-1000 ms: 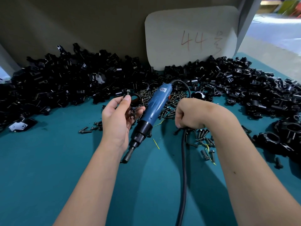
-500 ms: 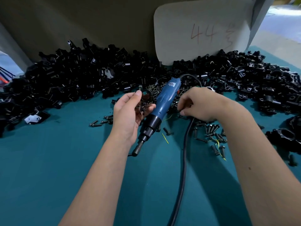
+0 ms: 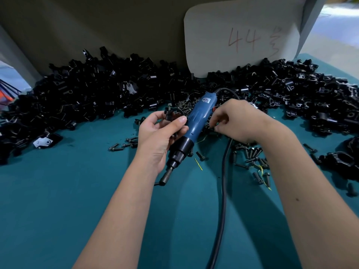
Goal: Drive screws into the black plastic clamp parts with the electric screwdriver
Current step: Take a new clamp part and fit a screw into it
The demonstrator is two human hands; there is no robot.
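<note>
Since a second ago, my right hand (image 3: 236, 121) has slid from the black power cord (image 3: 223, 181) up toward the loose black metal screws (image 3: 250, 154), close to the right side of the blue electric screwdriver (image 3: 196, 123). Its fingers are curled and pinched together, but I cannot tell if a screw is in them yet.

My left hand (image 3: 159, 133) has lifted the small black plastic clamp part (image 3: 169, 114) a bit higher. That grip is half closed, fingers and thumb pinching the clamp just to the left of the screwdriver. The screwdriver lies flat on the teal desk (image 3: 58, 191), tip pointing toward me.

I think this is the screw-picking step. Next I need to set a screw in the clamp hole, then pick up the screwdriver and push its tip straight onto the screw head.
</note>
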